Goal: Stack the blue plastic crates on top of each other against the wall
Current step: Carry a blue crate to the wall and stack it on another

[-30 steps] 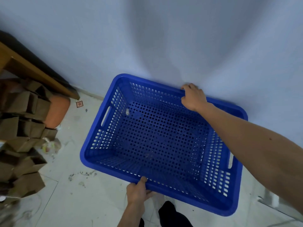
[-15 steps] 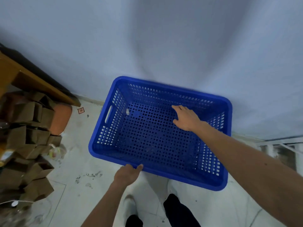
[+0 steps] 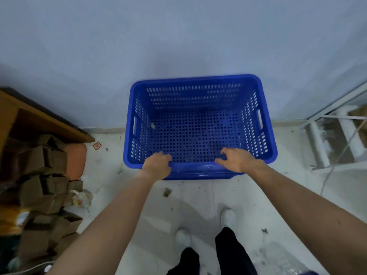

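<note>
A blue perforated plastic crate (image 3: 198, 128) stands open side up on the floor, its far rim against the pale wall (image 3: 178, 46) and its long sides parallel to it. Under its near rim a second blue rim (image 3: 198, 176) shows, so it seems to sit in another crate. My left hand (image 3: 157, 164) curls over the near rim on the left. My right hand (image 3: 237, 159) hooks its fingers over the same rim on the right. The crate holds only a small scrap.
A heap of brown cardboard boxes (image 3: 39, 185), a wooden tabletop (image 3: 45, 124) and an orange object (image 3: 76, 161) fill the left. A white metal frame (image 3: 327, 139) stands at the right. My white shoes (image 3: 228, 217) are on the dirty tiled floor behind the crate.
The crate has turned from a slant to square against the wall. My right hand came off the far rim, passed over the inside and now holds the near rim beside my left hand.
</note>
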Available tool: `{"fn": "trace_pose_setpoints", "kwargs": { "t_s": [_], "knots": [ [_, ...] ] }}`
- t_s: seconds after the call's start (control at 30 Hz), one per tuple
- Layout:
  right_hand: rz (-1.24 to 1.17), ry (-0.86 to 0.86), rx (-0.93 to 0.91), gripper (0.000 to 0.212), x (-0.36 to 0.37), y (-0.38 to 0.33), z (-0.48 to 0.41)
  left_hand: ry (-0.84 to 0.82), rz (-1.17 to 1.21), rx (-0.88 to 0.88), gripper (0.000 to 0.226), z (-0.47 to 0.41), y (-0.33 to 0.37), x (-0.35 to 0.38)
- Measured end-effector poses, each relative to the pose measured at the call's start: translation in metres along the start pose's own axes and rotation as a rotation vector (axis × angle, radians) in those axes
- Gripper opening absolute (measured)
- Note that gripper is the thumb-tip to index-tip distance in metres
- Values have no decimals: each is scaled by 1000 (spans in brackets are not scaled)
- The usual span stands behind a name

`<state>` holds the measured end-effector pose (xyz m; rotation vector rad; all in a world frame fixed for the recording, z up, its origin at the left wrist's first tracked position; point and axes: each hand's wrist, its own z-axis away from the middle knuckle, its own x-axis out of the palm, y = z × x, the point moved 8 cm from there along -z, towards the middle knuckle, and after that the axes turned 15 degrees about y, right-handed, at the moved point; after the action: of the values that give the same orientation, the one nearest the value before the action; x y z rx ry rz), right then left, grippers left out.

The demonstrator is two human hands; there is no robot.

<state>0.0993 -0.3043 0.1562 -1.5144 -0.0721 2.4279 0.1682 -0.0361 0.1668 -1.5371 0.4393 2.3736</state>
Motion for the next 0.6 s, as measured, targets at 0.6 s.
{"fn": "trace_pose_setpoints", "kwargs": {
  "t_s": [0.6],
  "knots": [
    [273,368,-112,39,42,20,24,210,-260,2,47,9,-15,40]
  ]
}}
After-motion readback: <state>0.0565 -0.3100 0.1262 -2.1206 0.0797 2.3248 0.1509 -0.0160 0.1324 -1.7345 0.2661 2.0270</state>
